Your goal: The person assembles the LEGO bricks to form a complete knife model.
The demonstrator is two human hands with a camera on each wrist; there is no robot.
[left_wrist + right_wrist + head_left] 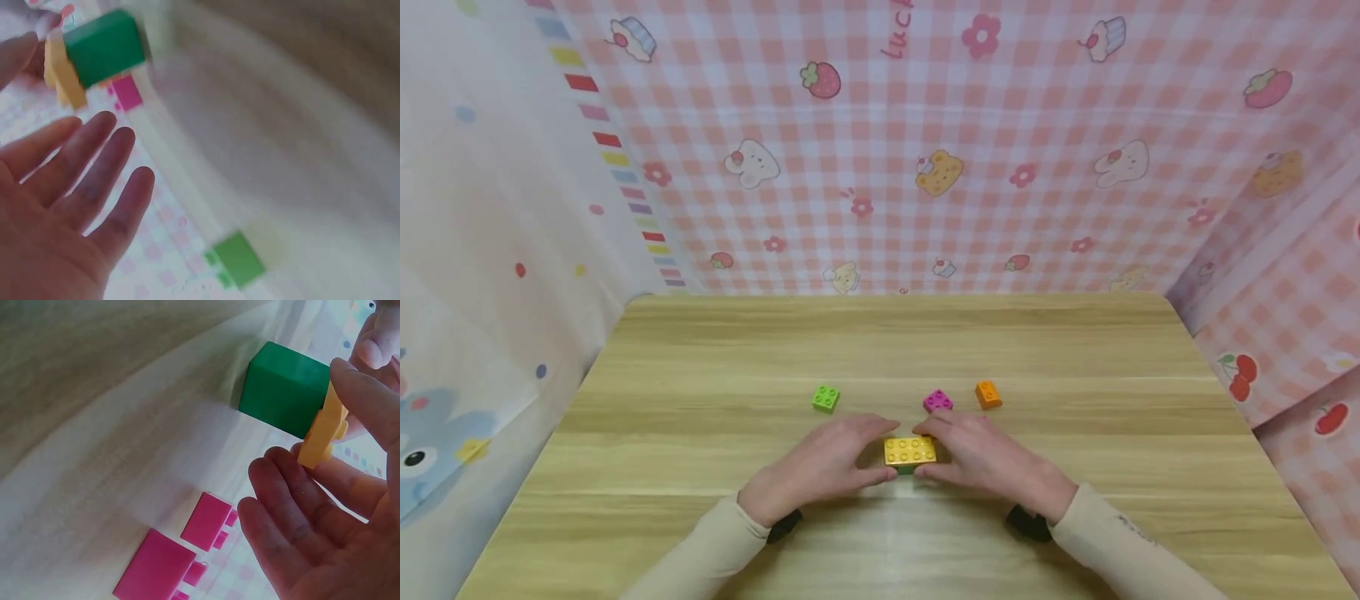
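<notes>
A yellow toy building brick (910, 451), studs up, sits on a larger green block (284, 387) near the middle of the table. In the right wrist view the yellow edge looks stepped. My left hand (823, 462) is at its left side, and the left wrist view, somewhat blurred, has the fingers (125, 147) spread and straight. On the other side is my right hand (992, 462), its thumb and index finger reaching to either side of the yellow brick. Its other fingers (290, 500) are extended with nothing in them.
Beyond the hands lie a lime green brick (826, 398), a magenta brick (937, 401) and an orange brick (988, 395). A second magenta brick (153, 569) is mostly hidden behind my right hand in the head view. Patterned cloth (880, 225) hangs behind the wooden table (700, 350).
</notes>
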